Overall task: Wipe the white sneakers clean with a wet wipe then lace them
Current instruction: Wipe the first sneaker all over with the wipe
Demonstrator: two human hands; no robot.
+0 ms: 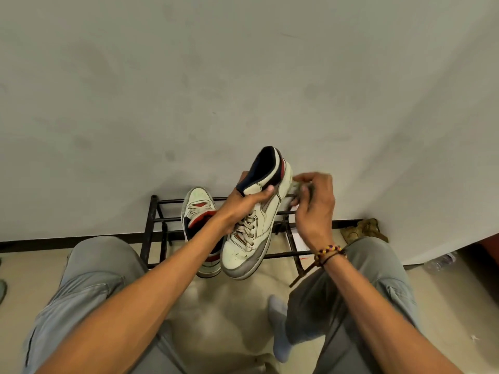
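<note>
Left hand (244, 205) grips the held sneaker (256, 214) across the collar area: thumb hooked over the near side of the upper, fingers wrapped round the far side, one fingertip showing past the dark lining. Firm wrap, not a pinch.

Held sneaker is up in the air in front of the person's knees, toe pointing down toward the person, heel tipped up and away toward the wall (243, 76). Laces (247, 225) are threaded through it. Grey scuffing on the toe rubber, dirt specks on the white upper.

Right hand (314, 203) is curled round a crumpled greyish wet wipe (301, 188), pinching it between fingertips and thumb. The wipe sits just beside the sneaker's sole edge near the heel; can't tell whether it's actually touching, that patch is motion-blurred. Beaded bracelets (329, 253) on the right wrist.

Second sneaker (198, 211) sits on the black metal shoe rack (162, 220) behind and left of the held one, toe toward the wall, laced, partly hidden by the left forearm.

The person is seated, grey trousers, one socked foot (279, 330) on the pale floor between the knees. Crumpled olive-brown cloth (363, 230) lies at the base of the wall, right of the rack. White paper (301, 241) lies under the rack's right end.
</note>
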